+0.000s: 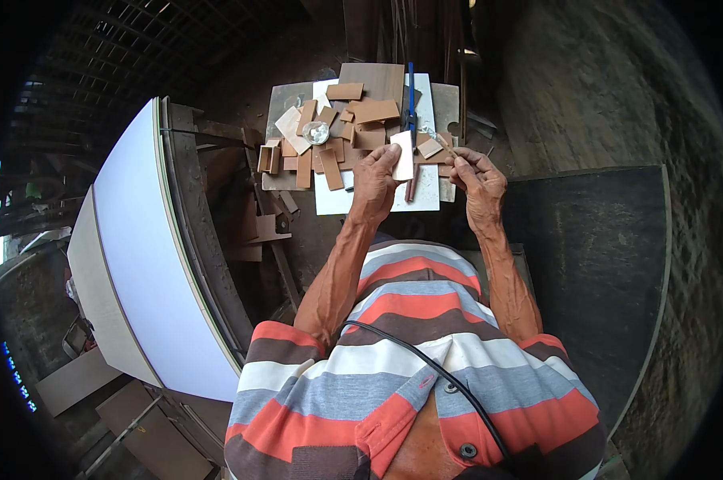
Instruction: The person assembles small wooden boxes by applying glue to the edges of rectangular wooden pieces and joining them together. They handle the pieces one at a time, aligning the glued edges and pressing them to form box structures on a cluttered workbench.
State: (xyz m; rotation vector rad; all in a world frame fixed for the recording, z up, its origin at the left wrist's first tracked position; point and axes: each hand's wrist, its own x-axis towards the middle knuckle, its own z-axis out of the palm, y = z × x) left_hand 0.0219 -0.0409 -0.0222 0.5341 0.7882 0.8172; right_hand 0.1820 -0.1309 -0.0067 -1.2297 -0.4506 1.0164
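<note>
My left hand (376, 180) pinches a small pale rectangular wood piece (404, 157) upright between thumb and fingers. To its right, my right hand (479, 182) grips a thin stick (447, 146), whose far tip carries something whitish. The stick's tip is apart from the pale piece. Beyond my hands, several brown and pale wood pieces (376, 110) lie scattered over white and brown boards. Among them sits a small round dish (316, 133) with a white substance in it. A little open box-shaped piece (269, 158) stands at the left side of the table.
A long blue bar-like tool (411, 100) lies along the table's right part. A large white-faced panel (149, 240) rises on the left, next to a dark wooden frame. On the right is a dark board (589, 264) beside a rough wall (609, 88). Wood scraps (265, 228) lie below the table's left side.
</note>
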